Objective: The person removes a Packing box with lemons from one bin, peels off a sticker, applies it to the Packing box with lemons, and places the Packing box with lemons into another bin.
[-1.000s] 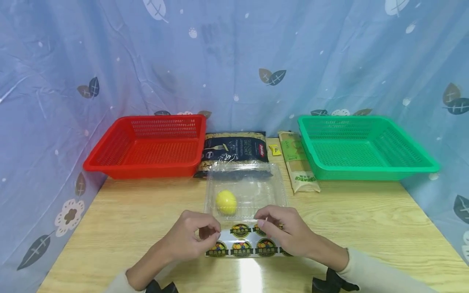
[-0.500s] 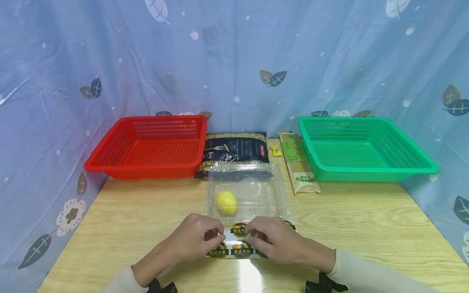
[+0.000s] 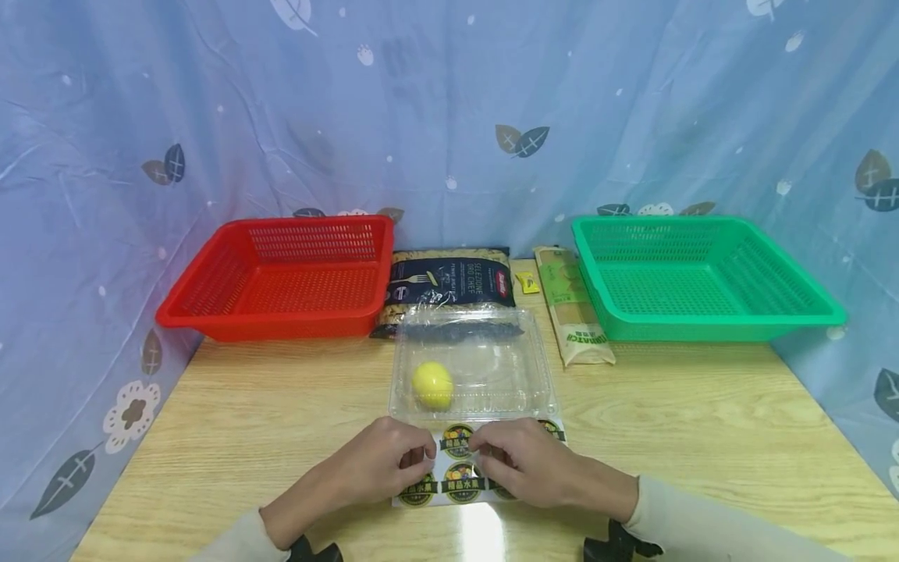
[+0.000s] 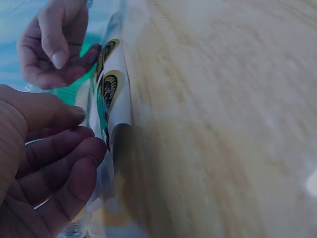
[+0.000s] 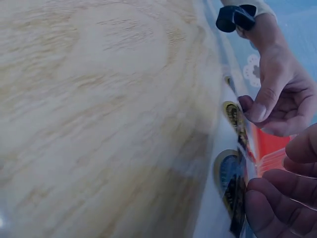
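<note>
A white sheet of round dark fruit-label stickers (image 3: pixel 463 481) lies on the wooden table at the front. My left hand (image 3: pixel 389 462) is over its left part, fingers loosely bent and the fingertips at the sheet; nothing shows between thumb and fingers in the left wrist view. Close on the right, my right hand (image 3: pixel 525 462) has its fingertips at the sheet near a middle sticker, partly covering the labels. Its thumb stands apart from the fingers (image 4: pixel 74 74). Just behind is a clear plastic box (image 3: pixel 499 375) with a smooth yellow fruit, lemon-like (image 3: pixel 431 385), inside at the left.
A red basket (image 3: pixel 274 321) stands back left and a green basket (image 3: pixel 723 320) back right. Between them lie a penne pasta bag (image 3: pixel 456 281), a small yellow packet (image 3: pixel 527 282) and a long paper-look package (image 3: pixel 572 308). A blue curtain hangs behind.
My right hand has moved left along the sticker sheet, closer to my left hand, uncovering the sheet's right end. The left hand has shifted slightly to the right.
</note>
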The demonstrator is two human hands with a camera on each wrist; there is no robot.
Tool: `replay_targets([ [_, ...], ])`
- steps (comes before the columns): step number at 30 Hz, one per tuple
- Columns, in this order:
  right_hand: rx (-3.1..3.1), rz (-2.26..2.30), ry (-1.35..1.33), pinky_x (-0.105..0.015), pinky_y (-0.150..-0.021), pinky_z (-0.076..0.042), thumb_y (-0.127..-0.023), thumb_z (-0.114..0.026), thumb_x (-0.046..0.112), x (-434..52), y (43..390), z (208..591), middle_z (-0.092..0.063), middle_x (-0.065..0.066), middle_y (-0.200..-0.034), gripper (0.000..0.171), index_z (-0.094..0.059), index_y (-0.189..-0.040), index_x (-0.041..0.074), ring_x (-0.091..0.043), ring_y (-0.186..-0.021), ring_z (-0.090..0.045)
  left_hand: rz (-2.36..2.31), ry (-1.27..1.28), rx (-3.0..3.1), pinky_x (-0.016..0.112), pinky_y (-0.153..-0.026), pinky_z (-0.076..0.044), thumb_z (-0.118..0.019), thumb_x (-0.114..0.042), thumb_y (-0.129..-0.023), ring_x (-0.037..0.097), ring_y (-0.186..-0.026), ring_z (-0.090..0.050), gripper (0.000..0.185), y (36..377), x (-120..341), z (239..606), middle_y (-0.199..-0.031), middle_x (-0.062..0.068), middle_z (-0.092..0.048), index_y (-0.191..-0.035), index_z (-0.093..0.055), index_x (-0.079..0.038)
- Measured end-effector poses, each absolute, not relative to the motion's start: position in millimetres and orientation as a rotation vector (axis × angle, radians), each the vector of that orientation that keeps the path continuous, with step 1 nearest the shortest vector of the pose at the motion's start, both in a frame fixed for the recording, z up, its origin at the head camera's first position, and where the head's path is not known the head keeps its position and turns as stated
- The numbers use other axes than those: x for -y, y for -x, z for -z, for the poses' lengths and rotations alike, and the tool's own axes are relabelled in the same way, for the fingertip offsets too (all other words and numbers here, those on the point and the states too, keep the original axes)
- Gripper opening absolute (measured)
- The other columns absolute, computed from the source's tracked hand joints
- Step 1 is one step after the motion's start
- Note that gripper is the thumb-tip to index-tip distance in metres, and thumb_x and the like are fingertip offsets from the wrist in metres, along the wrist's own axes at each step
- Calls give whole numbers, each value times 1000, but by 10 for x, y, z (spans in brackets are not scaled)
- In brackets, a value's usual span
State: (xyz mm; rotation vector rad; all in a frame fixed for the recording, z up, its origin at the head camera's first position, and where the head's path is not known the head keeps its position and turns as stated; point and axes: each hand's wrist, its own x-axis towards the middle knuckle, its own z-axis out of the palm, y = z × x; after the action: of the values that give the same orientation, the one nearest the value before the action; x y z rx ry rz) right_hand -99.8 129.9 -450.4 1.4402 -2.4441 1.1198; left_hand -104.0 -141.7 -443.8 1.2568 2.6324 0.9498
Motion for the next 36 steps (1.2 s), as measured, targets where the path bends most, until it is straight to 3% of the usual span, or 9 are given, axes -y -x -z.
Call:
replay_targets([
  [9,2653,-1151,-1419,-12,-68,-50,-96,-58,4,-1261,994,4551,-65,14,-79,27,-65,-122,0,9,-65,-54,-885,-1169,-2618,13,-57,-45,-72,-10,-92,-6,-61,-49,6,1029,1416,4474,-70,-19,-56,-93,-69,-16],
  [15,2801,-1053,-1298,-14,-54,-44,-96,-59,8,-1186,1003,4530,-53,21,-65,40,-58,-134,-3,9,-51,-42,-875,-1090,-2651,16,-57,-46,-75,-10,-89,-5,-59,-48,16,1024,1412,4476,-70,-17,-55,-104,-69,-8],
  [22,2825,-863,-1231,-13,-41,-27,-96,-61,11,-1112,997,4555,-36,19,-53,32,-62,-125,-1,11,-43,-23,-858,-995,-2681,17,-54,-43,-76,-14,-89,-5,-55,-44,20,1033,1392,4490,-63,-17,-50,-106,-68,-9],
  [29,2852,-818,-1156,-14,-42,-30,-94,-63,13,-1077,988,4591,-40,17,-57,27,-64,-118,0,7,-45,-30,-855,-969,-2666,17,-53,-43,-76,-13,-88,-4,-55,-44,15,1033,1385,4493,-64,-17,-50,-101,-69,-11],
  [36,2791,-872,-1141,-12,-43,-29,-91,-65,9,-1103,965,4570,-35,21,-51,33,-63,-123,1,12,-43,-23,-907,-958,-2625,18,-55,-45,-76,-8,-86,-4,-56,-46,15,1031,1408,4468,-63,-15,-52,-99,-68,-8],
])
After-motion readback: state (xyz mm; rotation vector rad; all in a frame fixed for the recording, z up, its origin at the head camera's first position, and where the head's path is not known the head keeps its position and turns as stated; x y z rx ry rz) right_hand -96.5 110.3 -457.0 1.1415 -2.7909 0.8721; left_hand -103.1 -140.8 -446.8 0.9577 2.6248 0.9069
